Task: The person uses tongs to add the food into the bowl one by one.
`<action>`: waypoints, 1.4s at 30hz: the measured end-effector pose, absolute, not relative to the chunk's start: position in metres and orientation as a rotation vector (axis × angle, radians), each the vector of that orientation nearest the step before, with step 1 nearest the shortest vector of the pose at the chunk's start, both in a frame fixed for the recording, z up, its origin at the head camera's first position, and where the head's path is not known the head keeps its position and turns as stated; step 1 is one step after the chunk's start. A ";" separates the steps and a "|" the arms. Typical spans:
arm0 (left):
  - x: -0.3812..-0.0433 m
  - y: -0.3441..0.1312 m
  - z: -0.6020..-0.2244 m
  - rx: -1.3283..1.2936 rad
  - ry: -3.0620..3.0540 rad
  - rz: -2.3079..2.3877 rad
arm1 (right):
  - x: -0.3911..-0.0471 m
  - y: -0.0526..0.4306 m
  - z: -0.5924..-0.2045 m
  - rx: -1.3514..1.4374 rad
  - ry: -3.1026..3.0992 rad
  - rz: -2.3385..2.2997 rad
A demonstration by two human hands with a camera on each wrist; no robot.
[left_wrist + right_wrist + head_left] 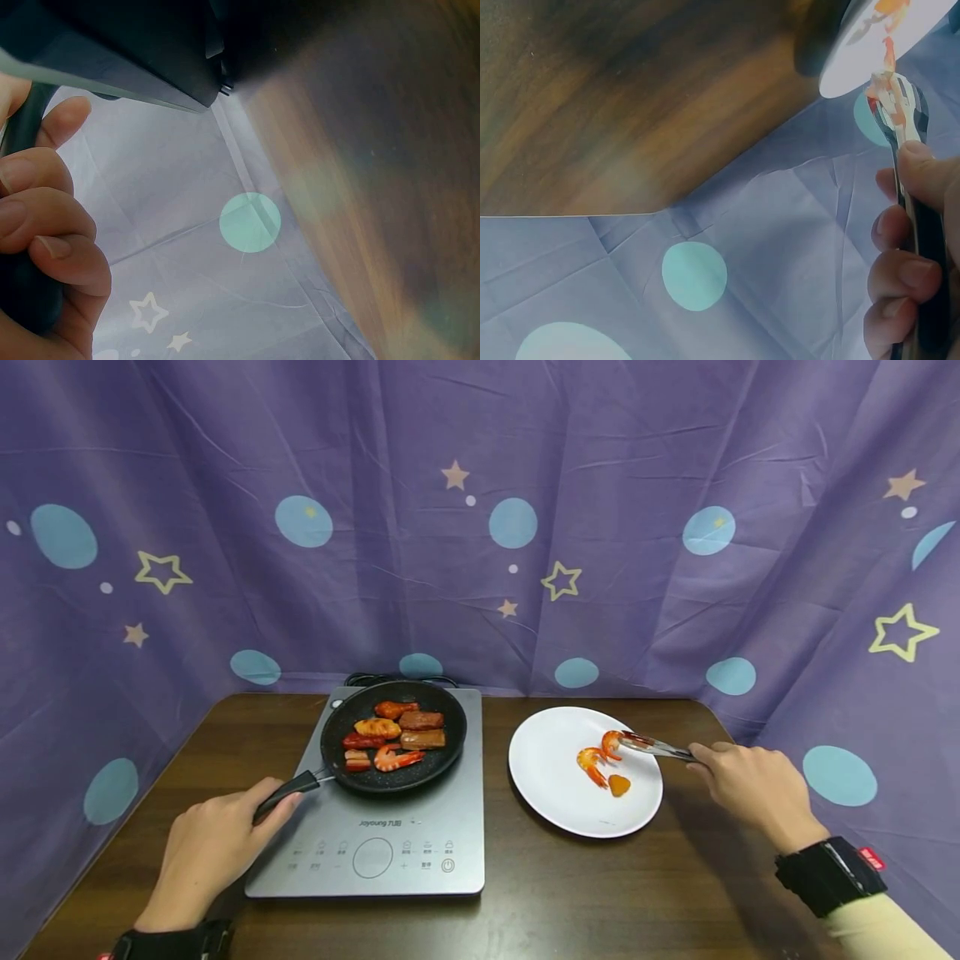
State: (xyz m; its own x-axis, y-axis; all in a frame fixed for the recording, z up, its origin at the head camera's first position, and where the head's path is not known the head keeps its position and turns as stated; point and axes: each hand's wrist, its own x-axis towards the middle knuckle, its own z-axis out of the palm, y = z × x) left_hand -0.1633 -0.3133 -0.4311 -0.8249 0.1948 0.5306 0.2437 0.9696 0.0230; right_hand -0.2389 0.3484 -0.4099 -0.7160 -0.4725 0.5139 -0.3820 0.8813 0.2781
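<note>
In the head view, my left hand [217, 839] grips the black handle [285, 795] of a dark frying pan [393, 781]. The pan sits on a silver induction cooker [442, 827]. It contains a shrimp [397, 758], a drumstick [396, 709], two brown meat slabs [422, 720] and several other pieces. My right hand [753, 785] holds metal tongs [656, 746] with fork-like ends and dark handles. Their tips pinch a shrimp [611, 744] over the white plate [547, 793]. A second shrimp [591, 767] and a small orange-brown piece [618, 785] lie on that plate.
The brown wooden table [555, 893] carries the cooker at left and the plate at right. A black cable [367, 678] lies behind the cooker. A purple curtain [420, 593] with stars and dots hangs around the table's back and sides.
</note>
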 end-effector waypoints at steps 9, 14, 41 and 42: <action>-0.164 -0.314 -0.432 -0.295 -2.565 -0.116 | -0.236 0.341 -0.398 0.624 -2.394 -0.178; -0.164 -0.314 -0.432 -0.288 -2.580 -0.123 | -0.235 0.321 -0.387 0.664 -2.355 -0.135; -0.162 -0.313 -0.429 -0.269 -2.615 -0.141 | -0.249 0.146 -0.365 0.995 -2.370 0.080; -0.163 -0.312 -0.429 -0.269 -2.612 -0.144 | -0.249 0.138 -0.365 1.007 -2.382 0.085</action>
State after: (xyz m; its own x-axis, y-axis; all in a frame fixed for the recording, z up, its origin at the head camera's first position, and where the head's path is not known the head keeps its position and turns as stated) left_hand -0.1627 -0.3124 -0.4289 -0.8524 0.1633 0.4968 0.2167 0.9749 0.0515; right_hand -0.2493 0.1385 -0.3649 -0.5698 -0.6459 0.5081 -0.6804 0.7175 0.1491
